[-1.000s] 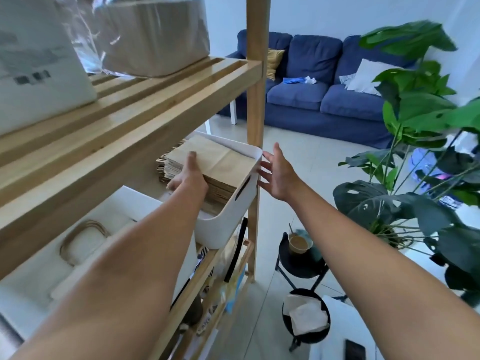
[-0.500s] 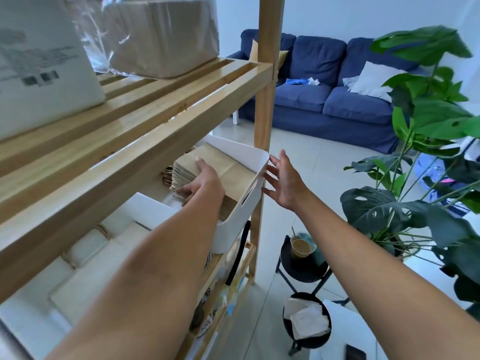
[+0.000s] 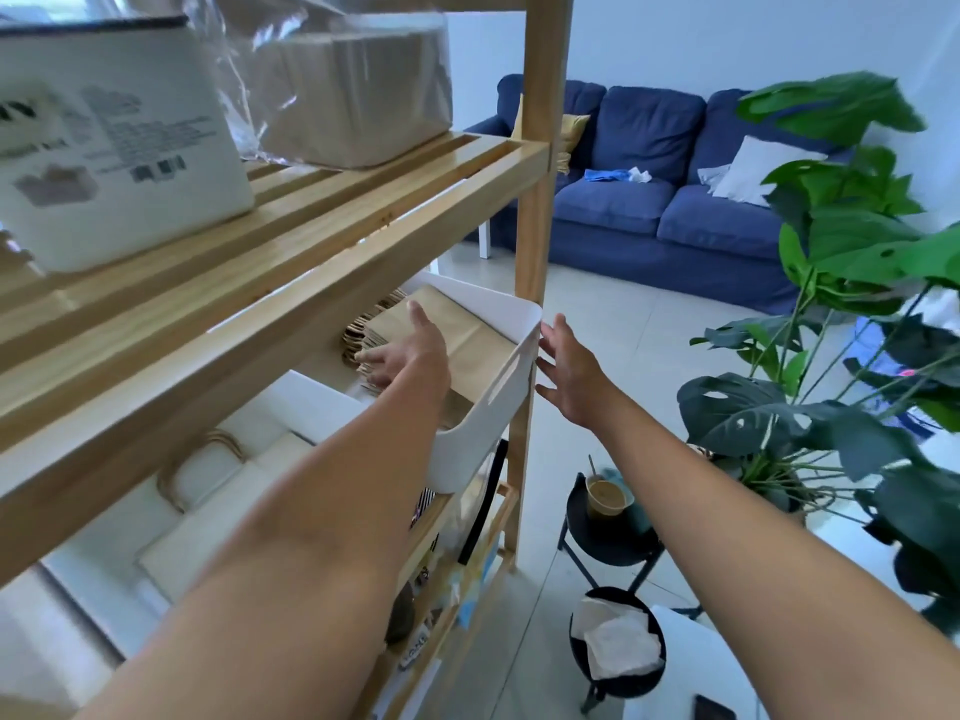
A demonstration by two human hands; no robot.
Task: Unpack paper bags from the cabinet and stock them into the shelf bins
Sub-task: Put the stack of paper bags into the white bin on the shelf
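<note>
Wooden shelf (image 3: 291, 283) | white bin (image 3: 498, 387): brown paper bags (image 3: 467, 337) stacked inside, beneath left hand (image 3: 410, 350) fingers, flat, pressing | right hand (image 3: 569, 376) fingers spread, just beside bin rim | wrapped bundle (image 3: 353, 96) above unstocked.

Two hands, left (image 3: 402, 350) and right (image 3: 569, 376), are showing; two white bins (image 3: 498, 387) (image 3: 322, 402) are sitting on the middle shelf, one stack of brown paper bags (image 3: 462, 335) lying inside; one sofa (image 3: 675, 200), one plant (image 3: 852, 283), one cup (image 3: 605, 496).

Bright, even daylight — soft blur, bowed edges
</note>
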